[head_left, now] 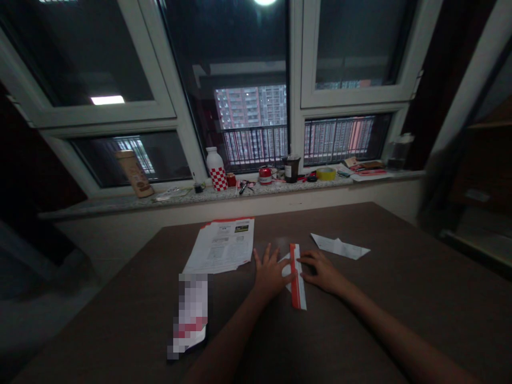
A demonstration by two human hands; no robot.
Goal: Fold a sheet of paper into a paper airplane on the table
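Note:
A narrow folded sheet of paper (295, 296), white with an orange-red strip, lies lengthwise in front of me on the brown table. My left hand (270, 273) lies flat at its left side with fingers spread, the thumb resting on the strip. White paper flaps stick out from under the strip beside that hand. On the right edge, my right hand (322, 272) has its fingers bent, with thumb and index finger gripping the paper; the fingertips are partly hidden. Further right lies a white paper folded into a boat-like shape (340, 247), apart from both hands.
A stack of printed sheets (222, 245) lies at the back left of the table (360, 330). Nearer me is a phone-like object (192, 314), blurred out. Along the windowsill stand a checkered bottle (218, 170), a dark cup (292, 169) and yellow tape (326, 174).

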